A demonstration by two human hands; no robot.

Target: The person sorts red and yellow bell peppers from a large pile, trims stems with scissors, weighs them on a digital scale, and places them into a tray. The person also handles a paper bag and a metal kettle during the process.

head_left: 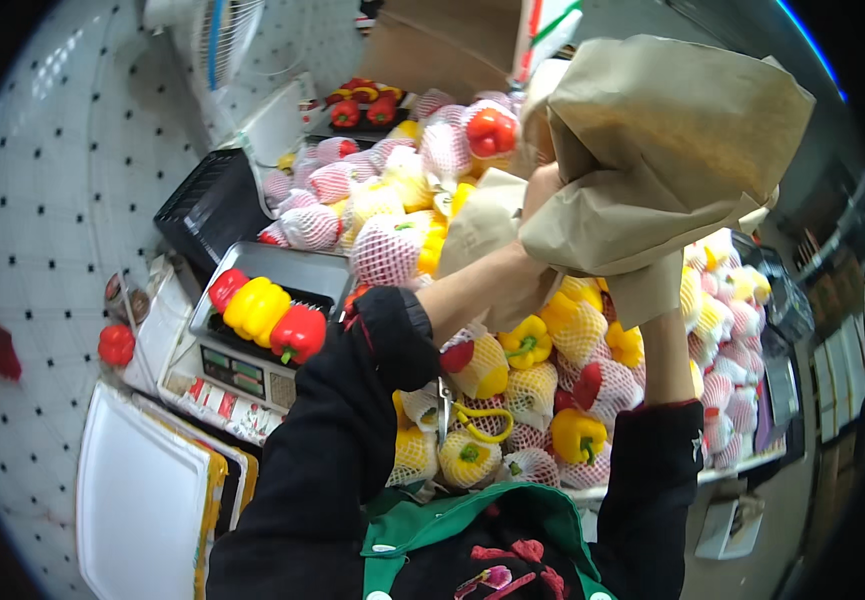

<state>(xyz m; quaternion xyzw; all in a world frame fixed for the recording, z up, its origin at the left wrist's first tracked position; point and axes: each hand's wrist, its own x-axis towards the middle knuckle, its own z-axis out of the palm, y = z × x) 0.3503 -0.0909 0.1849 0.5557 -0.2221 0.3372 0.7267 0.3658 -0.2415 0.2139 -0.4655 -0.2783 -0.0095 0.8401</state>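
One paper bag [662, 150], one scale [252, 350] carrying three peppers [264, 312], one red [227, 288], one yellow [257, 308], one red [298, 333], one scissors [467, 415], one loose red pepper [116, 344] at left

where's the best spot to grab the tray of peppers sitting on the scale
Probably by the two short ends of the black tray, coming from above with one hand at each end. The red, yellow and red peppers fill it lengthwise, so the long sides offer little rim. It lies flat on the scale, ends free.
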